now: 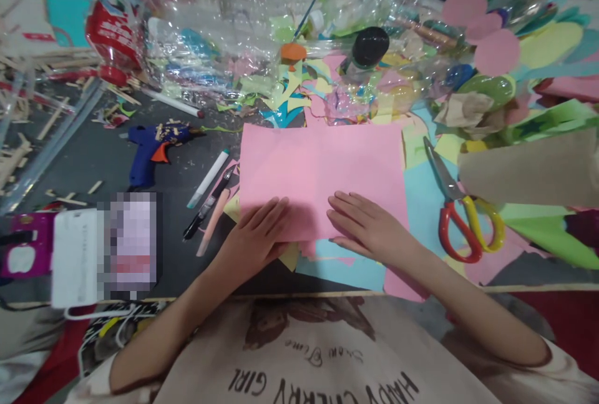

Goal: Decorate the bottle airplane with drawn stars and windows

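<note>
A sheet of pink paper (322, 160) lies flat in front of me, with a faint crease down its middle. Resting on its lower left part is my left hand (259, 229), palm down with the fingers stretched out. My right hand (362, 226) lies flat on the lower right part, its fingers extended too. Neither hand grips anything. Under and beside the sheet are light blue paper (346, 266) and other coloured pieces. To the right lie scissors (461, 210) with one red and one yellow handle, their blades pointing away from me.
On the left are a blue glue gun (145, 151), a marker (208, 178), a black pen (208, 204), a pixelated rectangular object (135, 238) and wooden sticks. Clear plastic, a red bottle (115, 35) and paper scraps crowd the back. A brown cardboard tube (528, 167) lies at right.
</note>
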Motion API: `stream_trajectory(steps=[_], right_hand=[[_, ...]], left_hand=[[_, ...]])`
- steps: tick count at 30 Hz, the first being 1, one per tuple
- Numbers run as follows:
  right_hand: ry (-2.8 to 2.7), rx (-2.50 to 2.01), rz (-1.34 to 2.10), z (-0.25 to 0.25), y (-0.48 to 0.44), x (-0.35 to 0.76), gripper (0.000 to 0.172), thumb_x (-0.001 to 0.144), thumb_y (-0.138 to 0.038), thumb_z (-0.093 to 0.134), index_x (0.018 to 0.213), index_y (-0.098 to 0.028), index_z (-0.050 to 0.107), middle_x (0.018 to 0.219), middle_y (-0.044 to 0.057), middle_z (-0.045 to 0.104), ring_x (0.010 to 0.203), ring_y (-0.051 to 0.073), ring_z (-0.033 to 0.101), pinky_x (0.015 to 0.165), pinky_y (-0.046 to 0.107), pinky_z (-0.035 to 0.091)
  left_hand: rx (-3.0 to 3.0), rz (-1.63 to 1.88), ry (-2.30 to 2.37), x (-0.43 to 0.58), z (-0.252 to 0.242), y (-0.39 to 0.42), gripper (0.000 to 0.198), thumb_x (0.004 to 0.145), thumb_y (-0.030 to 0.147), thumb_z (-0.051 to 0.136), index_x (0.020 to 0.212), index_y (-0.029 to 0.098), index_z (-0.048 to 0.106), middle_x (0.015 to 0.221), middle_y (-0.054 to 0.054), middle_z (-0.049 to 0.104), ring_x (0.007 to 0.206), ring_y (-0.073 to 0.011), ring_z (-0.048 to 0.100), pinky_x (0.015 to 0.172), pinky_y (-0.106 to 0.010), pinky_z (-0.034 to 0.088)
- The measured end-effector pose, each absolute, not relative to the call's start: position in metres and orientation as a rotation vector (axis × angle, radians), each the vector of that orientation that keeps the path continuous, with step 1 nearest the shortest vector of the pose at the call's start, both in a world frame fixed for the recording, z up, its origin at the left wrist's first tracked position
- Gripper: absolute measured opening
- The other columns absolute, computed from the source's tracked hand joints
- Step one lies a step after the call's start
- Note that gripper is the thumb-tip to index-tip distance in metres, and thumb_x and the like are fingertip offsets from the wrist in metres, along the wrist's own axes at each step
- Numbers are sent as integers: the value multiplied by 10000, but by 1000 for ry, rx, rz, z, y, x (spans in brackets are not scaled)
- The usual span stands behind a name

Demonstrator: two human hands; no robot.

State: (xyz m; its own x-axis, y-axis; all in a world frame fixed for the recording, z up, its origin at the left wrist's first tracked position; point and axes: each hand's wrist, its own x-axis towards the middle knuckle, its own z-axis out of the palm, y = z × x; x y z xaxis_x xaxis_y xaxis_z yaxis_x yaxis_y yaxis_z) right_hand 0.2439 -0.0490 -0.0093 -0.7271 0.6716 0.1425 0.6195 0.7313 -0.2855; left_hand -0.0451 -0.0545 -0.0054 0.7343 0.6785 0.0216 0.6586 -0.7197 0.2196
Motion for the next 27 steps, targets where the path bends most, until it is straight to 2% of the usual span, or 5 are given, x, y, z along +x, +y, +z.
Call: stream_trajectory(steps=[7, 11, 18, 23, 27], right_hand=[[-2730, -1077, 249, 27, -52, 245, 354, 970, -87, 357, 1077, -162, 686, 1096, 123, 754, 1038, 233, 718, 811, 390, 634], [-2608, -1255, 186, 24, -48, 246, 279, 986, -149, 398, 1069, -158, 664, 1056, 115, 765, 859, 224, 744, 644, 356, 628], [-2547, -1147, -52, 9, -39, 226, 317, 976, -168, 474, 1254, -289, 565, 1317, 50, 663, 1293, 222, 564, 1107, 448, 442], [-2652, -1359, 146, 1, -27, 221, 511, 974, -475, 454, 1425, -233, 455, 1447, 150, 534, 1366, 326, 463, 1125, 562, 372], [-2648, -1310, 186, 2, -27, 225, 470, 998, -375, 421, 1396, -132, 483, 1293, 180, 646, 1175, 300, 600, 1011, 492, 483]], left_hand=[[2616, 245, 1080, -57, 9, -54, 381, 981, 149, 381, 1307, 154, 577, 1323, -126, 649, 1217, -216, 629, 978, -353, 538], [2465, 382, 1220, -63, 12, -43, 269, 987, 234, 425, 981, 209, 692, 1078, -67, 757, 943, -198, 731, 1001, -406, 524], [2296, 317, 1453, -51, 13, -17, 310, 984, 299, 410, 875, 188, 678, 1056, -109, 743, 958, -261, 708, 895, -442, 538], [2373, 445, 1459, -49, 14, -3, 340, 985, 286, 389, 965, 136, 693, 1102, -141, 737, 1042, -259, 695, 937, -381, 535], [2449, 365, 1403, -56, 17, -8, 380, 1005, 298, 350, 981, 137, 693, 1034, -117, 764, 938, -245, 733, 836, -352, 569]])
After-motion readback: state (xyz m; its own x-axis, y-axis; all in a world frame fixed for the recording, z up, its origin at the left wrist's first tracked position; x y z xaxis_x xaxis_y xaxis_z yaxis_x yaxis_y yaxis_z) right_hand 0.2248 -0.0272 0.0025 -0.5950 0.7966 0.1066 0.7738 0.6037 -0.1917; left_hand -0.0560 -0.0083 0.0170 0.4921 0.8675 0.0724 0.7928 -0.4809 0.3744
